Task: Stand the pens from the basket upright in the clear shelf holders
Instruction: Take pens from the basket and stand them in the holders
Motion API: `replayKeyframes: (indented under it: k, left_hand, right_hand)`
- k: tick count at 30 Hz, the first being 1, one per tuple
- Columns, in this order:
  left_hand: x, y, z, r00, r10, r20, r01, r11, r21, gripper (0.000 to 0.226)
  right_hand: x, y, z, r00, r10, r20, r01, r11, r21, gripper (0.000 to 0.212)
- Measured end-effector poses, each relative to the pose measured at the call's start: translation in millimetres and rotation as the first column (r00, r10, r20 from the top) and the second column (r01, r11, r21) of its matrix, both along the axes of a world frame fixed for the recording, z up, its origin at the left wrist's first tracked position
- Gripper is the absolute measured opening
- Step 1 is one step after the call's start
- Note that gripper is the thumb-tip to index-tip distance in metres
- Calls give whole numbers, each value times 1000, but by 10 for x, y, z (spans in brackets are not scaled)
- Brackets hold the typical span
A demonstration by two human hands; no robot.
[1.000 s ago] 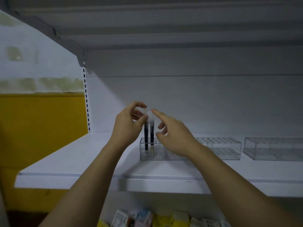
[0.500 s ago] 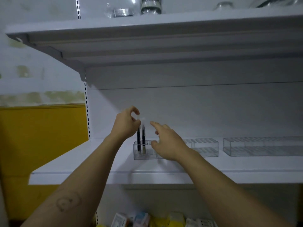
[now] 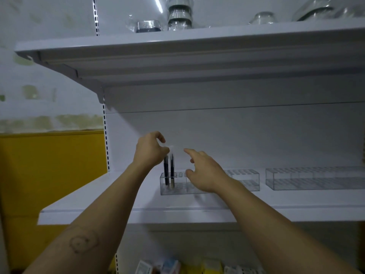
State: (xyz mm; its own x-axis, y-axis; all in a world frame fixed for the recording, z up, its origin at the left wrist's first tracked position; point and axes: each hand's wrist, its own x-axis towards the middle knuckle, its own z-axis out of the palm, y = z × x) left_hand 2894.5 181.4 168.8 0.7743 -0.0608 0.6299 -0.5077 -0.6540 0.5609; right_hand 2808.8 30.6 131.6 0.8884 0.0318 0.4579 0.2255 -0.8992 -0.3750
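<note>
Two dark pens (image 3: pixel 166 171) with pale caps stand upright side by side in the left end of a clear holder (image 3: pixel 175 189) on the white shelf (image 3: pixel 118 200). My left hand (image 3: pixel 150 153) is at the pens' tops, thumb and curled fingers pinching the cap of the left pen. My right hand (image 3: pixel 205 173) hovers just right of the pens in front of the holder. Its fingers are spread, the index finger points toward the caps, and it holds nothing. The basket is out of view.
A second clear holder (image 3: pixel 316 178) stands further right on the same shelf. The upper shelf (image 3: pixel 177 56) hangs overhead with wrapped glass jars (image 3: pixel 178 14) on it. Small boxes (image 3: pixel 169 266) lie on a lower level. A yellow wall (image 3: pixel 49 165) is to the left.
The view has pulled back and tilted up, showing the upper shelf. My right index finger has drawn slightly away from the pen caps. My left hand stays at the pen tops.
</note>
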Motion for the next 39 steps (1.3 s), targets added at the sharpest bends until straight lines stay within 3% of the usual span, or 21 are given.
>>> replayKeyframes:
  k: [5, 9, 14, 18, 24, 28, 33, 39]
  left_hand:
    - [57, -23, -45, 998, 7, -60, -1, 995, 104, 22]
    - [60, 29, -131, 999, 4, 36, -10, 985, 173, 24]
    - [-120, 109, -253, 989, 23, 149, -54, 977, 206, 43]
    - [-426, 124, -427, 971, 26, 237, -96, 952, 290, 44]
    - [-918, -70, -851, 966, -102, 237, 0, 918, 396, 42]
    - [-1266, -331, -1118, 961, -200, 191, 106, 903, 416, 45]
    - [-1703, -690, -1636, 952, -292, 89, 218, 853, 474, 46]
    - [-2050, -1095, -2682, 926, -310, -214, 377, 744, 552, 48]
  right_hand:
    - [67, -18, 17, 1000, -8, -30, 7, 1000, -29, 67]
    - [127, -63, -55, 997, -24, -72, 18, 996, -82, 67]
    - [117, -112, -205, 982, -79, -170, 42, 976, -213, 66]
    - [-40, -167, -256, 993, -81, -85, 61, 976, -210, 64]
    - [-575, -407, -339, 993, -110, 44, 116, 978, -175, 68]
    - [-1088, -641, -559, 983, -161, 89, 171, 977, -126, 64]
    - [-1663, -906, -1174, 956, -263, 131, 261, 965, 29, 33]
    - [-1998, -1264, -2266, 902, -373, -216, 372, 927, -49, 58]
